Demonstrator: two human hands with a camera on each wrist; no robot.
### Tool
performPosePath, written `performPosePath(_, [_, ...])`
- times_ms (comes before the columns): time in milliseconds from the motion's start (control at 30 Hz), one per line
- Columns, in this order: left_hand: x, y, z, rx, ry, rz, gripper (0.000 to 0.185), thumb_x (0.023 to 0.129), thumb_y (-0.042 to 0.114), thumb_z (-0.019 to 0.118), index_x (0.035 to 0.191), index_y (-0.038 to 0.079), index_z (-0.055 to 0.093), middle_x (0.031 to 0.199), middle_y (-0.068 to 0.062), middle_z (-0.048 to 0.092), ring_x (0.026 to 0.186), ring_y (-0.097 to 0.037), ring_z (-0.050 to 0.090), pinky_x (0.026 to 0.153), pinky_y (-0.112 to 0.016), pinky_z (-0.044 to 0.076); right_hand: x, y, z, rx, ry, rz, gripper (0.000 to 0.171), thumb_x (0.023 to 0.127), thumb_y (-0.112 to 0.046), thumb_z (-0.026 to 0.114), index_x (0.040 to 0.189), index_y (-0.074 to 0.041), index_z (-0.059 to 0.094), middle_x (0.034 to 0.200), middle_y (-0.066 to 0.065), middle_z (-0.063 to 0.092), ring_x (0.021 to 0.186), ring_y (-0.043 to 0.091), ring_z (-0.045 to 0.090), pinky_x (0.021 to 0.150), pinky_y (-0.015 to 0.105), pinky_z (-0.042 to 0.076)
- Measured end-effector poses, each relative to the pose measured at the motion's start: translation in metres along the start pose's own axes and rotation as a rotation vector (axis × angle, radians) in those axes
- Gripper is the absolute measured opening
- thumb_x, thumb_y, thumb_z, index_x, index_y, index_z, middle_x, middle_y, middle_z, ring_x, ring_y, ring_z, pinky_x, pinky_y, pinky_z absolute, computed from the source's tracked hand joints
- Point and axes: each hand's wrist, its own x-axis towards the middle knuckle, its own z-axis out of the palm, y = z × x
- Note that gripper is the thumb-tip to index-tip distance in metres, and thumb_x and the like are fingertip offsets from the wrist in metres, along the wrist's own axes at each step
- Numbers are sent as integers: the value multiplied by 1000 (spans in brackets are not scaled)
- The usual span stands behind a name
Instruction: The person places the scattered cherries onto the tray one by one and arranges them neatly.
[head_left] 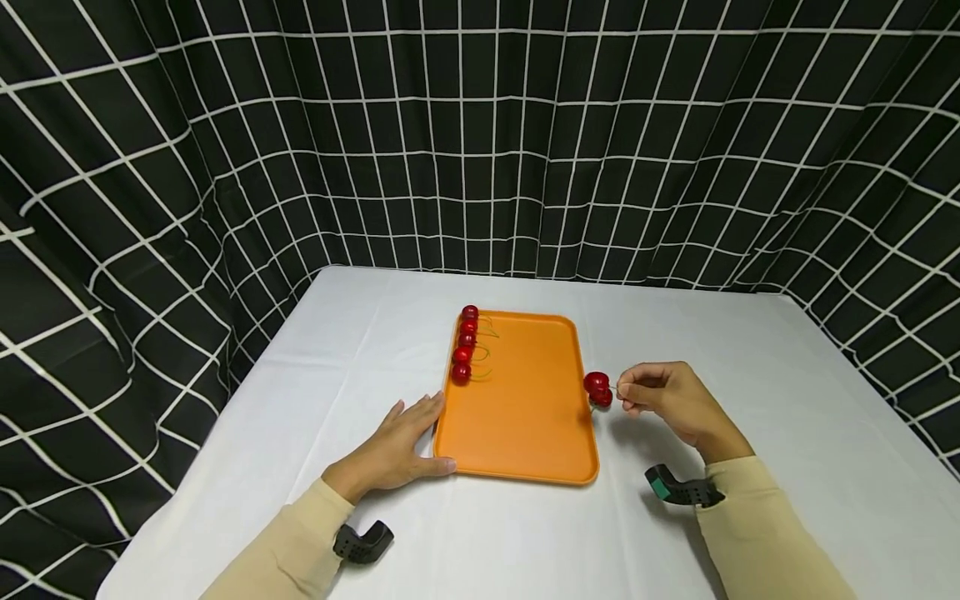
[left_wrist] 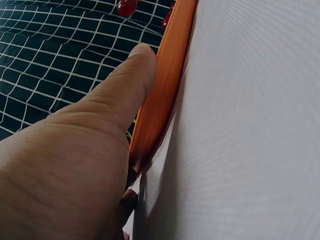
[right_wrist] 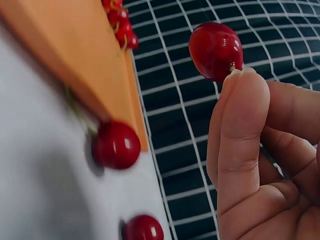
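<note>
Orange tray (head_left: 525, 417) lies flat on the white-covered bench (head_left: 360, 325); places below are given relative to the tray.

Row (head_left: 467, 340) of five cherries: along the tray's left edge, far half, topmost at the far left corner. Neighbours look touching or nearly so. Visible stems point inward over the tray's floor.

Right hand (head_left: 663, 400): to the right of the tray, above the bench. Grip: thumb and forefinger together, clamped at the stem of the held cherry (right_wrist: 216, 51), which is up off the bench near the tray's right edge.

Second cherry (right_wrist: 117, 145): on the bench just beside the tray's right edge, green stem toward the tray. Third cherry (right_wrist: 143, 230): farther out from the tray, partly cropped in the right wrist view.

Left hand (head_left: 397, 446): at the tray's near left corner. Grip: thumb and fingers apart, thumb touching the near rim, fingers along the left side.

Black gridded curtain (head_left: 480, 167): behind the tray.
</note>
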Motion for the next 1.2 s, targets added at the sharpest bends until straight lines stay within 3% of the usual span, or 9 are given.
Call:
performPosePath(167, [0,-1,0,19,-5,7,103,79,65,65,153,7,24,158,3,18,144,-16,12,115,-40,-5,13,-3,23,17,-28,-6,26,89,3,66,98,25,56,80,24,63,66,19,62,63,30,58])
performPosePath(433, [0,-3,-1,24,1,14,102,79,62,67,152,4,25,158,0,19,144,-19,13,115,-42,-4,42,-10,72,11,-58,11,16,88,2,66,94,16,62,76,14,63,62,18,60,61,31,57])
performPosePath(800, [1,-2,-1,32,-9,3,104,79,66,64,154,8,23,158,3,18,144,-17,12,115,-40,-4,74,-11,128,-50,-89,72,13,89,1,65,95,12,65,83,26,62,67,24,60,63,32,57])
performPosePath(967, [0,-1,-2,39,-17,-4,104,78,66,64,154,8,23,158,2,18,144,-17,12,115,-40,-4,82,-6,144,-111,-78,89,8,88,1,66,90,8,67,73,14,62,62,21,56,55,28,52])
performPosePath(1200, [1,-2,-2,37,-18,-14,105,78,67,64,153,7,23,158,2,18,144,-16,12,115,-40,-4,90,2,162,-145,-61,149,4,86,2,66,84,5,69,69,11,62,55,17,51,47,24,45])
